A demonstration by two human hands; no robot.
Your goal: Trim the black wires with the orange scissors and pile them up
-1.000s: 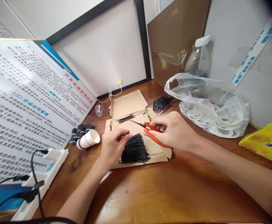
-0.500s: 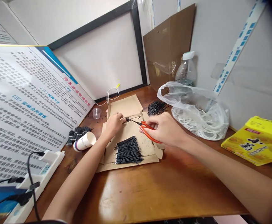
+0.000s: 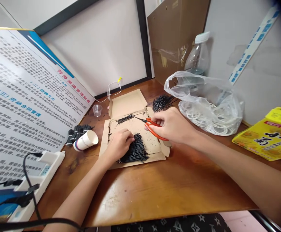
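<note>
My right hand [image 3: 170, 124] is closed around pliers [image 3: 152, 126] with orange-red handles. Their slim dark jaws point left over the cardboard [image 3: 154, 139], just right of a small bunch of black wires [image 3: 125, 119]. Lower on the same flattened cardboard is a larger row of short black wires [image 3: 137, 151], laid side by side. At the upper left edge of this row, my left hand [image 3: 121, 141] has its fingers curled and pressed together. Whatever is between those fingertips is hidden. Dark bits are scattered over the cardboard.
A heap of black wires [image 3: 163, 102] lies behind my right hand, beside a clear bag of white cords [image 3: 210, 117]. A bottle [image 3: 197, 58] and yellow packet [image 3: 267, 138] are at right. At left are a tipped paper cup [image 3: 86, 140], wire bundles [image 3: 76, 134] and power strip [image 3: 43, 180].
My left hand has left the small upper bunch and come down toward me to the larger wire row. My right hand still holds the pliers in about the same place. The view has tilted down slightly.
</note>
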